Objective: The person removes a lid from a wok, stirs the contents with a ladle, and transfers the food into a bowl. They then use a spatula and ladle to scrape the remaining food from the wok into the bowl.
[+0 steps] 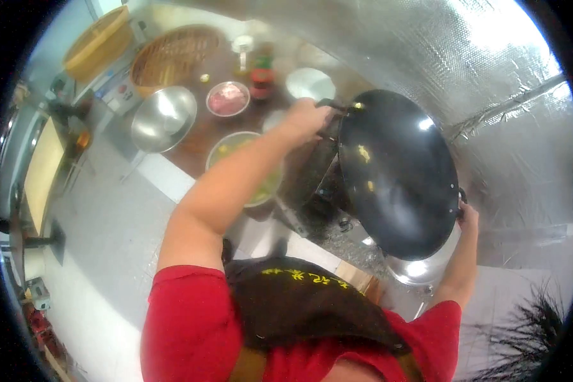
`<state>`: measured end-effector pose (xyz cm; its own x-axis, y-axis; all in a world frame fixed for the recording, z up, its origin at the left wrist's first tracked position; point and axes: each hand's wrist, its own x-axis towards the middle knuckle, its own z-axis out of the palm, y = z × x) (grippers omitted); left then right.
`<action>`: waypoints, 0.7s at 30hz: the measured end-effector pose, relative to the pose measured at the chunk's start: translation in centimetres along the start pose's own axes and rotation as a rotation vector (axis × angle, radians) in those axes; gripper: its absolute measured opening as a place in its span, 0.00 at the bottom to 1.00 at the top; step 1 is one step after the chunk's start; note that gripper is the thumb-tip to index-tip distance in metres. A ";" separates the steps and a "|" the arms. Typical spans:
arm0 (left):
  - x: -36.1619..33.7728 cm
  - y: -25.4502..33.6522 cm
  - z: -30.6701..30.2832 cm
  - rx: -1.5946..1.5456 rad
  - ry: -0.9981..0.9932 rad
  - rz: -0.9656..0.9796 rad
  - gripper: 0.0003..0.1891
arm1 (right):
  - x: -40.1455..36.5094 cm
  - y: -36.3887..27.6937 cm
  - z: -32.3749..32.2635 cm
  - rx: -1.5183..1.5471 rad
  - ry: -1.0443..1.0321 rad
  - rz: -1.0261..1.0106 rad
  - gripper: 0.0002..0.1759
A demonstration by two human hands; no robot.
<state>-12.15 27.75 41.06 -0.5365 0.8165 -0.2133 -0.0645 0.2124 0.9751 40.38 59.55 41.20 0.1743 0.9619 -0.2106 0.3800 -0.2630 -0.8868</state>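
A large black wok (401, 184) is held up and tilted, its dark inside facing the camera, with small yellowish bits stuck near its left side. My left hand (309, 120) is closed round the handle at the wok's upper left. At the lower right edge, my right hand (468, 216) grips the other handle. Left of the wok, partly behind my left forearm, stands a round bowl (228, 148) with greenish-yellow food in liquid. Beneath the wok, part of a dark stove area (328, 223) shows.
A metal bowl (164, 120), a bowl of pink meat (228, 99), a red bottle with a green cap (261, 77) and a white bowl (310, 84) stand on the counter. Woven baskets (175, 54) lie behind. Foil (439, 51) covers the wall. A metal basin (417, 270) is below the wok.
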 end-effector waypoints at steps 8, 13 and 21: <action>4.2 -1.4 0.7 0.174 0.073 0.075 0.17 | 3.3 1.6 3.1 -0.055 -0.160 -0.086 0.13; 2.8 -0.1 -0.3 0.103 0.063 0.025 0.16 | 1.0 -0.4 3.4 -0.412 -0.223 -0.111 0.15; 0.5 0.4 -2.8 0.128 0.099 0.026 0.22 | -13.1 -6.9 6.0 -0.326 0.088 -0.795 0.19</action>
<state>-14.83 26.72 41.47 -0.6170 0.7672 -0.1751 0.0545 0.2636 0.9631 30.00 49.25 47.56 -0.1895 0.8639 0.4666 0.6585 0.4643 -0.5923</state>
